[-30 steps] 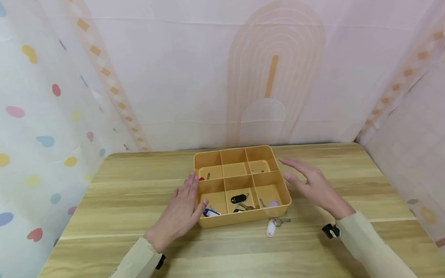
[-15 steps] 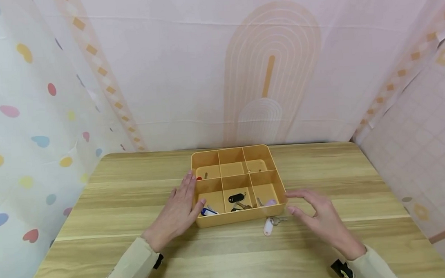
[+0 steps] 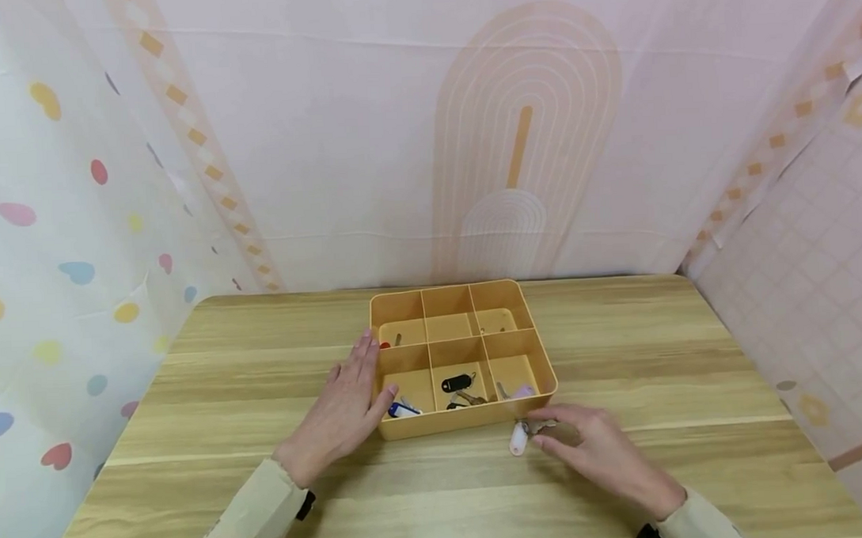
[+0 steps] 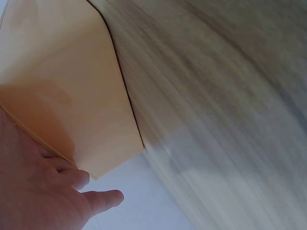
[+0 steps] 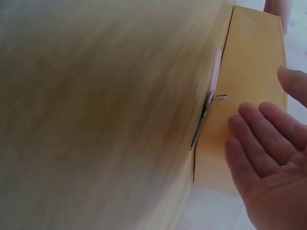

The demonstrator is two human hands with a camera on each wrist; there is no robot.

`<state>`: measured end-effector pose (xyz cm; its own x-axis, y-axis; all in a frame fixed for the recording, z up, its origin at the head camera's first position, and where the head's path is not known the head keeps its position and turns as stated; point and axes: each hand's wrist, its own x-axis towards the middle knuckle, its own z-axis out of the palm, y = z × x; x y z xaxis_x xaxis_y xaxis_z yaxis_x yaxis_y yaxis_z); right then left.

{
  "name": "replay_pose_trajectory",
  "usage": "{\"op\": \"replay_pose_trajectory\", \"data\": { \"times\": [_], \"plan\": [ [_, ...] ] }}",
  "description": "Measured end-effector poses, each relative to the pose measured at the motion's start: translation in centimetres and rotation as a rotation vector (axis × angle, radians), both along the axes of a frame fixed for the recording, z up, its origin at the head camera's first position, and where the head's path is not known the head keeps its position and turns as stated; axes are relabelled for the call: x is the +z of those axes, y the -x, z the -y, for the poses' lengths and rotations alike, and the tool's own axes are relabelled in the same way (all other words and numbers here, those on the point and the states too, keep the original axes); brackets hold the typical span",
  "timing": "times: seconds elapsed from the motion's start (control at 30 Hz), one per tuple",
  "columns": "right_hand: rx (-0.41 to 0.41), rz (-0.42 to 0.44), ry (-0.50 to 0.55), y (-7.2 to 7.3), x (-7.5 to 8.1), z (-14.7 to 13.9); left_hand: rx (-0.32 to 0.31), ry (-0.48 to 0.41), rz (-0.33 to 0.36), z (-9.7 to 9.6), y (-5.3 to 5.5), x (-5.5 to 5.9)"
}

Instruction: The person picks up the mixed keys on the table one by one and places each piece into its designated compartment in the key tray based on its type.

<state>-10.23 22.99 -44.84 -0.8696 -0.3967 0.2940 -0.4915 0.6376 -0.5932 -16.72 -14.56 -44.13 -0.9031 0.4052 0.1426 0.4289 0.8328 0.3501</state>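
Observation:
A yellow-orange tray with six-part dividers, the organizer box (image 3: pixel 465 418), stands on the wooden table. My left hand (image 3: pixel 339 407) rests along its left side, fingers straight, thumb at the near left corner; in the left wrist view the fingers lie at the rim. A key with a pale pink tag (image 3: pixel 518 440) lies on the table just in front of the box. Over that key is my right hand (image 3: pixel 594 453), thumb and forefinger spread around it. In the right wrist view the key (image 5: pixel 204 120) lies apart from the loosely bent fingers.
Inside the box are a black key tag (image 3: pixel 458 383), a blue tag (image 3: pixel 404 410), a lilac tag (image 3: pixel 524 391) and a red piece (image 3: pixel 384 346), with several keys. A patterned curtain (image 3: pixel 327 146) hangs behind the wooden table (image 3: pixel 425 507).
My right hand has come down from the right side of the box to the tagged key in front of it. The left hand has stayed at the box.

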Motion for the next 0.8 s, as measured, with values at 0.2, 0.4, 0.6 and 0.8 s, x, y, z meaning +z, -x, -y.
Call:
{"op": "replay_pose_trajectory", "data": {
  "times": [0.2, 0.4, 0.6, 0.8],
  "plan": [
    [0.036, 0.133, -0.107, 0.4, -0.2, 0.5, 0.002, 0.003, 0.004, 0.1, 0.0, 0.0],
    [0.075, 0.168, -0.144, 0.8, -0.5, 0.8, 0.000, 0.001, 0.009, 0.0, 0.0, 0.0],
    [0.096, 0.122, -0.142, 1.0, -0.6, 0.7, 0.000, 0.001, 0.007, 0.1, 0.0, 0.1],
    [0.117, 0.105, -0.148, 1.1, -0.6, 0.5, -0.003, -0.001, 0.008, 0.1, 0.1, 0.1]
  ]
}}
